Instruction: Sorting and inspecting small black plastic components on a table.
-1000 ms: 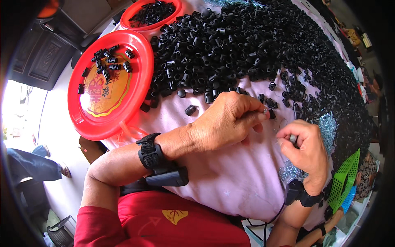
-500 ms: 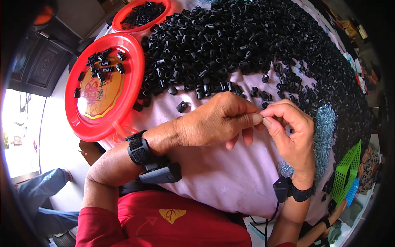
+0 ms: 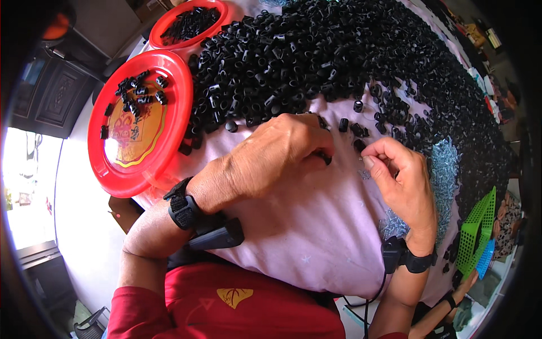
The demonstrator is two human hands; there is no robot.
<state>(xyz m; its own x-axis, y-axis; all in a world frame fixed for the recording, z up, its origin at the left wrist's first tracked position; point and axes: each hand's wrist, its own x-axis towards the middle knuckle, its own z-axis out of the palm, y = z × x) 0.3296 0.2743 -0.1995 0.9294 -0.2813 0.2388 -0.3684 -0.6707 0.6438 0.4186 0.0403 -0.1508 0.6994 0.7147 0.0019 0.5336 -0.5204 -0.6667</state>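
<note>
My left hand [image 3: 274, 152] is closed at the near edge of a big heap of small black hollow plastic pieces [image 3: 282, 62], which look like cord-lock parts. One dark piece [image 3: 323, 157] shows between its curled fingers, partly hidden. To its right, my right hand [image 3: 398, 172] pinches thumb against forefinger; a tiny thin bit, too small to name, shows at the tips. Beside the right hand lies a pile of fine blue-silver pieces [image 3: 445, 181], perhaps springs. A red plate [image 3: 99, 152] on the left holds several black cylindrical pieces [image 3: 141, 90].
Behind the red plate stands a red bowl [image 3: 155, 35] with dark slim pieces in it. A pale pink cloth [image 3: 293, 237] covers the work surface. Green [image 3: 471, 237] and blue [image 3: 484, 260] baskets stand at the right, near another person's arm [image 3: 464, 288].
My hands were together at the fingertips and are now apart. My left hand has moved left and now has a black piece in its fingers. My right hand stays nearly in place, still pinching.
</note>
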